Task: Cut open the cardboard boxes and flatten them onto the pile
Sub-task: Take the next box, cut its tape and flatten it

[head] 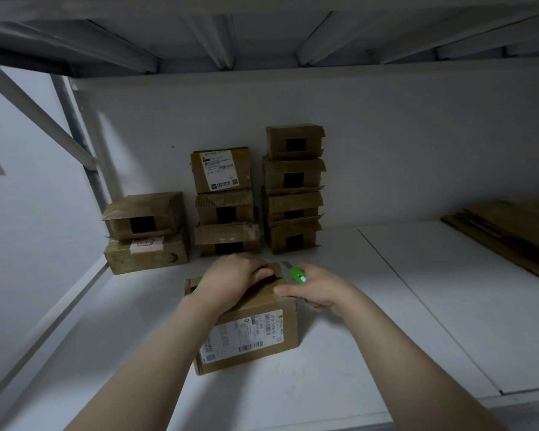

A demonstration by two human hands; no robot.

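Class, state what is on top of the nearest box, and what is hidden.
The left hand grips the nearest box on top; the right hand, holding a green knife, rests its thumb there. Contents and covered flaps are hidden.

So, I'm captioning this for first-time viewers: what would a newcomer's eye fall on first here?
The bright green utility knife in the right hand stands out, at the far corner of the labelled brown cardboard box in the middle, whose top the left hand grips. Behind it, stacks of taped brown boxes line the white wall, with a pile of flattened cardboard far right.
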